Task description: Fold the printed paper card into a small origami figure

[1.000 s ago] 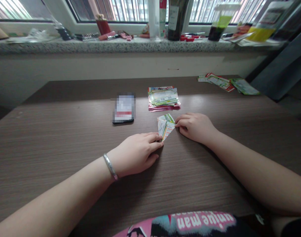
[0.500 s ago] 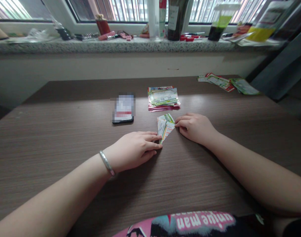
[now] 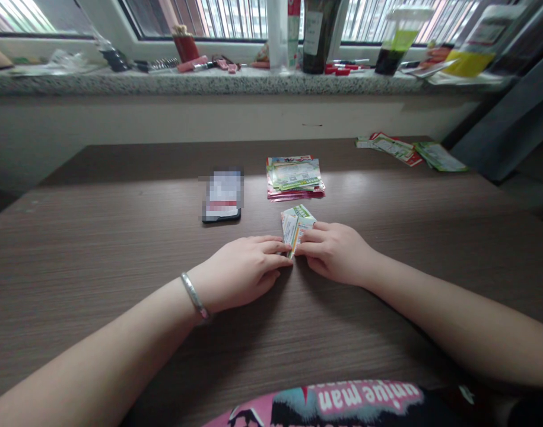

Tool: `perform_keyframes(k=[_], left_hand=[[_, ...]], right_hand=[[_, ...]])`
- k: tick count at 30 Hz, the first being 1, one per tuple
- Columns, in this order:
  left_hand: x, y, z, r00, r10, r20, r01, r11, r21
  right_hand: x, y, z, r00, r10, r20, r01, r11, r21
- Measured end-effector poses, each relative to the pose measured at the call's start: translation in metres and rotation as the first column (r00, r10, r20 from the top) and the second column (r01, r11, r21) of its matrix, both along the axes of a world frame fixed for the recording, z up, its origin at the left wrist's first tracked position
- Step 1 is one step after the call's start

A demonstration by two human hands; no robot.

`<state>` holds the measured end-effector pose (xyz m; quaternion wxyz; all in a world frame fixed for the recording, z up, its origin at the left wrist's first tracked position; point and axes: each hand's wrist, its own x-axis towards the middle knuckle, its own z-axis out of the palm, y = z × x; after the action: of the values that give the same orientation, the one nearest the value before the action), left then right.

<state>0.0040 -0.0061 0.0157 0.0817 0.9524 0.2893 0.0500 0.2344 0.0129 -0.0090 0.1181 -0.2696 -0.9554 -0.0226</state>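
A small piece of printed paper (image 3: pixel 291 227), white with green and orange, lies folded into a pointed kite shape on the table. My left hand (image 3: pixel 247 267), with a silver bangle at the wrist, rests its outstretched fingertips on the paper's near left edge and tip. From the other side, my right hand (image 3: pixel 337 249) presses its extended fingers on the right edge and covers part of it. The fingertips of both hands come close together near the tip. Just beyond the paper is a stack of flat printed packets (image 3: pixel 295 177), green on top and red-pink below.
A phone (image 3: pixel 224 198) with a blurred screen lies left of the stack on the brown wooden table (image 3: pixel 120 249). More green and red printed papers (image 3: pixel 398 148) sit at the far right. Bottles (image 3: pixel 313 35) and small items crowd the stone windowsill (image 3: pixel 235 85).
My right hand has moved left and nearer, from the paper's right corner onto its right edge close to the tip. The paper has shifted slightly left; my left hand stays nearly still.
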Motion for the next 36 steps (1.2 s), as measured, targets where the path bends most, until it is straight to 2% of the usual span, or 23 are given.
perform_keyframes(k=[5,12,30,36], left_hand=[[0.000,0.000,0.001,1.000,-0.010,0.006,0.010,1.000,0.005],[-0.001,0.000,0.000,1.000,-0.006,0.018,0.007,1.000,-0.028],[-0.002,-0.002,-0.004,1.000,0.019,0.020,-0.018,0.999,-0.029],[-0.001,-0.002,-0.003,1.000,0.012,-0.005,-0.012,0.999,-0.053]], right_hand=[[0.000,0.001,-0.001,0.992,0.115,0.053,-0.119,0.991,0.066],[0.004,0.007,0.001,0.983,0.148,0.104,-0.159,0.982,0.106],[0.026,0.030,0.000,0.997,0.005,0.081,-0.015,0.992,0.127],[0.033,0.034,-0.002,0.988,-0.114,0.103,0.097,0.983,0.156]])
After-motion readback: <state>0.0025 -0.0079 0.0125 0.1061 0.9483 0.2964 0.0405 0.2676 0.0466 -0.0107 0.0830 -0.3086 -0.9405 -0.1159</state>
